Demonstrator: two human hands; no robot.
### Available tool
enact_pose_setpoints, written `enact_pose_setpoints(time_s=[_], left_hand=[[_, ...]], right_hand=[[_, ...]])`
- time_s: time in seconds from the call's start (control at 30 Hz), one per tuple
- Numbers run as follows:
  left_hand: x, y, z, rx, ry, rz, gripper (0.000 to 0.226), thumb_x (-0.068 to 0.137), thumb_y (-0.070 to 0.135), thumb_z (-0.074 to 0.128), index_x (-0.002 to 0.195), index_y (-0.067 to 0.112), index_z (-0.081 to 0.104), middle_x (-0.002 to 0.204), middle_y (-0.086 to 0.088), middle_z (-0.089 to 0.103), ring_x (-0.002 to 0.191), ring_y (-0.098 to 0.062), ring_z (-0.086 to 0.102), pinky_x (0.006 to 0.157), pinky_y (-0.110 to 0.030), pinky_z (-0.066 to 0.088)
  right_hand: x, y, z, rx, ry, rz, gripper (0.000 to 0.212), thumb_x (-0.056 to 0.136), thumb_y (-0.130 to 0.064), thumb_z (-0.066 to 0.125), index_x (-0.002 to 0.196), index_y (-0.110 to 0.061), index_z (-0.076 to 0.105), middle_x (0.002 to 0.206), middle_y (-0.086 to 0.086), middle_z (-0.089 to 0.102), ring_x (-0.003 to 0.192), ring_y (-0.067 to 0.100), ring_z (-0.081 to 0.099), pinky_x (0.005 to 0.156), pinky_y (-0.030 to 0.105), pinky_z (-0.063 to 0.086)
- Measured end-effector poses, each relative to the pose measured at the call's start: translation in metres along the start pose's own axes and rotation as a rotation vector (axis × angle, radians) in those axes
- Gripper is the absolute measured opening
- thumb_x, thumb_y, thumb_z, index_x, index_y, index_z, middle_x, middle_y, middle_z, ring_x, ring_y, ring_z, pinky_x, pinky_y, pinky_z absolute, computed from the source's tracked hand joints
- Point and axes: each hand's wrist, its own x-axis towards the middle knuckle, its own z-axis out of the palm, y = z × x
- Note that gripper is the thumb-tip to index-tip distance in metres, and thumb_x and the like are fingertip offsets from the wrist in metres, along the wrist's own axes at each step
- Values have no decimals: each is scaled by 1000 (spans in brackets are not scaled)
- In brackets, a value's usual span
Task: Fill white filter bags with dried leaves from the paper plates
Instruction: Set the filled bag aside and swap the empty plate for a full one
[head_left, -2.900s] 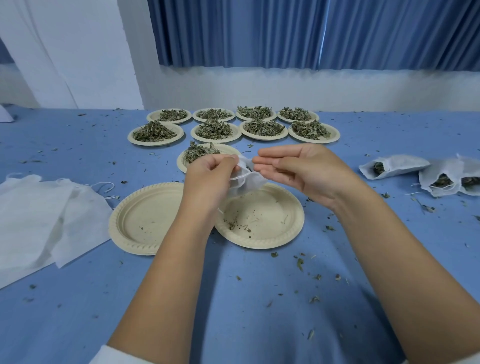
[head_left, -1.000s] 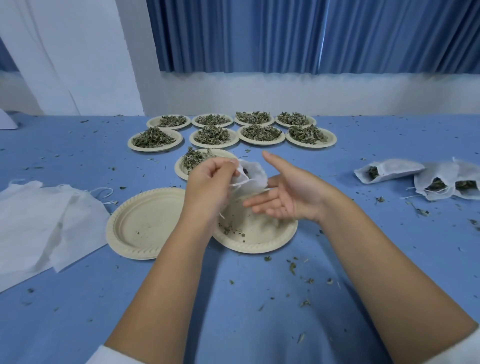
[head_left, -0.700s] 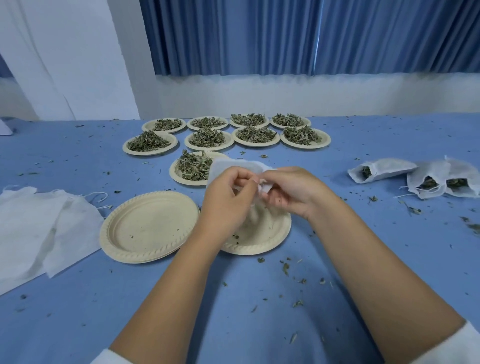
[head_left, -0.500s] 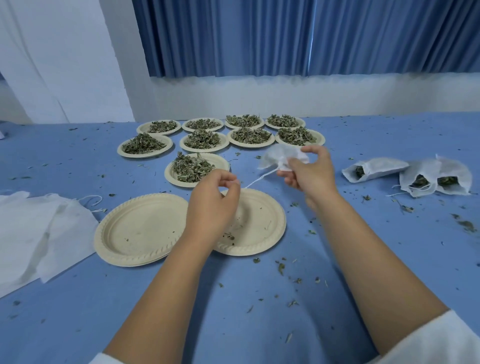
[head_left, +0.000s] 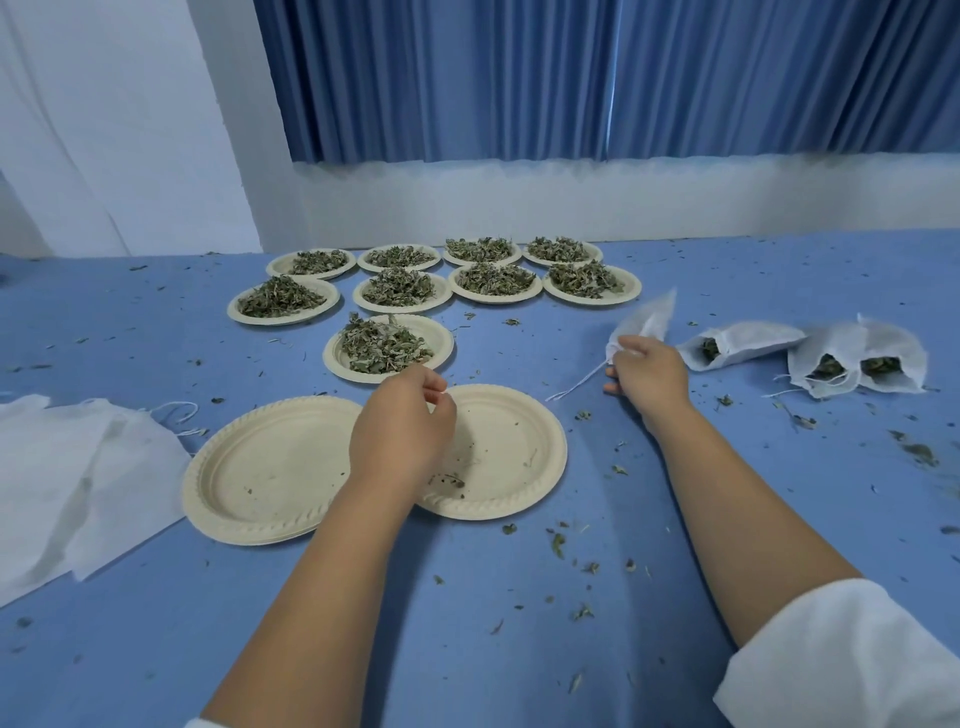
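My right hand (head_left: 644, 376) grips a white filter bag (head_left: 647, 325) at its neck, low over the table beside the filled bags (head_left: 737, 344); its drawstring (head_left: 574, 387) trails left. My left hand (head_left: 405, 431) hovers with loosely curled fingers over an emptied paper plate (head_left: 511, 457), holding nothing. A second emptied plate (head_left: 265, 473) lies to its left. The nearest plate of dried leaves (head_left: 388, 347) sits just beyond my left hand.
Several more plates of dried leaves (head_left: 493, 280) stand in two rows at the back. A stack of unfilled white bags (head_left: 78, 478) lies at the left. Two more filled bags (head_left: 857, 364) rest at the right. Leaf crumbs (head_left: 558, 543) dot the blue tablecloth.
My right hand has carried the filled bag rightward and down toward the filled bags. My left hand let go of the drawstring and sank over the emptied plate.
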Motion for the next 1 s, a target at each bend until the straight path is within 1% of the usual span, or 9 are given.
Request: enact_pose_setpoints(time_s=[0.1, 0.27, 0.37, 0.43, 0.53, 0.63, 0.73, 0.87, 1.0], left_hand=[[2, -5, -3, 101, 18, -13, 21, 95, 20, 52, 114, 19, 60, 106, 8, 64, 86, -19, 61, 64, -29, 42], [5, -12, -8, 215, -15, -28, 31, 94, 21, 55, 124, 13, 58, 120, -6, 62, 108, -26, 57, 84, -37, 49], [8, -14, -9, 342, -70, -65, 34, 95, 28, 54, 125, 15, 57, 122, -4, 62, 113, -28, 55, 90, -38, 46], [8, -15, -8, 393, -92, -74, 32, 96, 29, 51, 123, 15, 57, 121, -3, 63, 112, -28, 55, 88, -37, 44], [8, -16, -7, 394, -101, -69, 29, 97, 25, 49, 123, 15, 56, 121, -3, 63, 114, -28, 55, 91, -38, 44], [9, -17, -7, 386, -93, -72, 29, 96, 18, 48, 124, 18, 56, 122, -2, 64, 115, -27, 55, 92, -37, 43], [9, -17, -7, 351, -88, -66, 33, 94, 12, 48, 126, 18, 56, 121, -2, 64, 114, -27, 56, 91, -36, 45], [9, -17, -8, 223, -91, -56, 37, 95, 8, 48, 130, 18, 55, 121, -3, 64, 110, -25, 59, 89, -37, 49], [8, -16, -10, 134, -34, -33, 34, 95, 8, 48, 126, 18, 59, 117, -1, 67, 106, -23, 61, 86, -36, 50]], right_hand=[[0, -2, -2, 51, 10, 59, 44, 95, -10, 48, 138, -18, 52, 132, 15, 59, 57, 15, 64, 78, 34, 59], [-10, -3, -3, -8, 110, -3, 60, 95, -21, 50, 151, -30, 33, 86, 8, 68, 51, 17, 59, 53, 32, 52], [-13, -3, -2, -127, 111, -96, 62, 94, -28, 52, 152, -27, 30, 117, 14, 67, 90, 27, 68, 81, 42, 56], [-18, -5, 3, -206, 102, -161, 59, 93, -28, 53, 149, -24, 36, 118, 13, 66, 102, 30, 64, 88, 40, 53], [-28, -10, 11, -323, 28, -288, 40, 92, -24, 54, 132, -17, 54, 84, 7, 65, 72, 22, 59, 67, 31, 45], [-34, -12, 20, -464, -130, -367, 15, 93, -24, 55, 96, -15, 67, 87, -1, 68, 77, 14, 56, 70, 25, 38], [-43, -15, 28, -556, -323, -395, 31, 95, -34, 57, 72, -15, 68, 68, -13, 62, 72, 7, 56, 60, 21, 36], [-51, -24, 29, -541, -500, -302, 22, 85, -36, 65, 68, -23, 72, 61, -17, 62, 59, -1, 54, 52, 16, 38], [-55, -32, 22, -538, -642, -180, 8, 81, -28, 69, 77, -22, 74, 49, -10, 53, 41, 10, 44, 42, 19, 37]])
